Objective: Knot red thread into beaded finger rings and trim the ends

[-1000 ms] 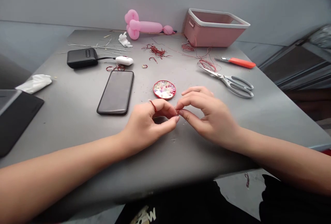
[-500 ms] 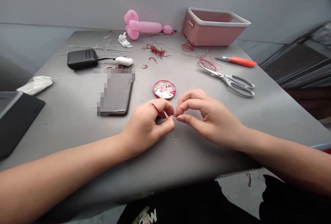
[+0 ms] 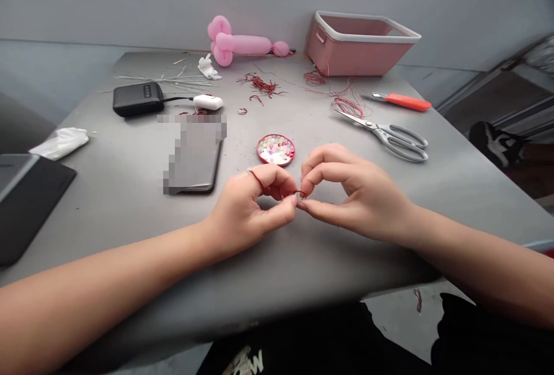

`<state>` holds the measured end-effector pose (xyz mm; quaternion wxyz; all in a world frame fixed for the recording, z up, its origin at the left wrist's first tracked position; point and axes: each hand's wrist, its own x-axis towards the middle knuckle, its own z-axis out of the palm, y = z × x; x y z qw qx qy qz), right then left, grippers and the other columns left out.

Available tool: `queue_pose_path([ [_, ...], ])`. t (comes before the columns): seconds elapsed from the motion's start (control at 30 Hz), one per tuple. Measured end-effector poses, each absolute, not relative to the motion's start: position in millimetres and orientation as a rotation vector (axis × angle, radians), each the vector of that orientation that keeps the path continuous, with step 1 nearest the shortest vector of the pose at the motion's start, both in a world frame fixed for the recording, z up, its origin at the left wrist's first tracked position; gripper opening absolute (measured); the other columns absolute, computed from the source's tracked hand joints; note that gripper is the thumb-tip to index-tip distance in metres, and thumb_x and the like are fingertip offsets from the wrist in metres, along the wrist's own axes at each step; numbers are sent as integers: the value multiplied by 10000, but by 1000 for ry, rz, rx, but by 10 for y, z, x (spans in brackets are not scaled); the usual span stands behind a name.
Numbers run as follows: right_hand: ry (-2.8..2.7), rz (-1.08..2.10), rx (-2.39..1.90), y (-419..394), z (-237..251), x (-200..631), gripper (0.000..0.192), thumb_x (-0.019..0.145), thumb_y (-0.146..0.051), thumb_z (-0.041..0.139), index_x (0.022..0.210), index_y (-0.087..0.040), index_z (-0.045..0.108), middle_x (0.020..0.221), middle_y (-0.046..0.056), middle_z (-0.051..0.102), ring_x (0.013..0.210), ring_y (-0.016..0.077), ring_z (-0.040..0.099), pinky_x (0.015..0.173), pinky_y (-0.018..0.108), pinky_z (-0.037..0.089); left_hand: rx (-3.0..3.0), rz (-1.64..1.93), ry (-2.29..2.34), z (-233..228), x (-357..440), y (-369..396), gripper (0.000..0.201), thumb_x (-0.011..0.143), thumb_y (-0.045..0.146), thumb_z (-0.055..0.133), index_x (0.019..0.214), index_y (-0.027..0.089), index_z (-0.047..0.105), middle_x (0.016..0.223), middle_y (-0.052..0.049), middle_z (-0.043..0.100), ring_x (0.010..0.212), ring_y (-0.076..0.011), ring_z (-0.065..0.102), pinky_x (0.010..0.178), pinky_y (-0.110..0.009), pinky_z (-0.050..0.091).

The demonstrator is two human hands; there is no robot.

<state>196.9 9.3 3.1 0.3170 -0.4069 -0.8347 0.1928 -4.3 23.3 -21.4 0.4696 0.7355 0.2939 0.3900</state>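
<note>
Right fingers [image 3: 324, 173] have spread slightly, grip unclear, at the thin red cord [image 3: 300, 192] pinched in left fingers [image 3: 281, 177], nearside of round red-rimmed bead dish [image 3: 275, 158]; apparently mid-looping, calling for steady re-pinch.

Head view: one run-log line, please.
left hand: pinching red cord | right hand: at cord, grip unclear | bead dish: beyond hands | scissors: unheld

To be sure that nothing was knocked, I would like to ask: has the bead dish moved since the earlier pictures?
No; judged against the scissors, the bead dish keeps its place.
</note>
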Motion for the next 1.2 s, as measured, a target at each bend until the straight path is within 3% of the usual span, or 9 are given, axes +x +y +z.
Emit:
queue_pose_path([
  [0.17, -2254, -18, -934, 69, -33, 1939, 67, 842, -182, 655, 824, -212, 597, 870, 47, 648, 957, 229, 591, 882, 463, 454, 1793, 959, 744, -222, -45, 237, 54, 830, 139, 615, 826, 172, 573, 767, 13, 595, 727, -108, 574, 712, -250, 514],
  [0.33, -2236, -252, -874, 70, -70, 1931, 92, 842, -184, 665, 921, -187, 617, 985, 112, 652, 990, 263, 606, 861, 473, 499, 1719, 952, 743, -255, -30, 246, 54, 834, 136, 607, 825, 173, 569, 758, 18, 592, 708, -98, 575, 692, -231, 514],
  [0.7, -2316, -244, -946, 56, -23, 1984, 30, 865, -275, 641, 849, -296, 655, 1010, 32, 694, 1007, 261, 614, 906, 492, 440, 1740, 962, 784, -250, -24, 242, 75, 810, 151, 624, 779, 186, 565, 728, 10, 618, 683, -116, 605, 676, -252, 529],
  [1.07, -2241, -185, -934, 78, -39, 1956, 118, 891, -192, 633, 797, -261, 651, 895, 25, 720, 988, 248, 622, 876, 476, 431, 1762, 920, 820, -235, -22, 225, 67, 868, 229, 593, 883, 170, 566, 822, -34, 659, 751, -144, 668, 703, -281, 559],
  [1.2, -2190, 58, -982, 64, -43, 1930, 125, 891, -155, 614, 808, -239, 657, 871, 45, 695, 961, 231, 607, 869, 450, 470, 1816, 935, 854, -232, -12, 217, 61, 837, 197, 592, 873, 177, 547, 807, -21, 636, 743, -136, 653, 721, -288, 567],
])
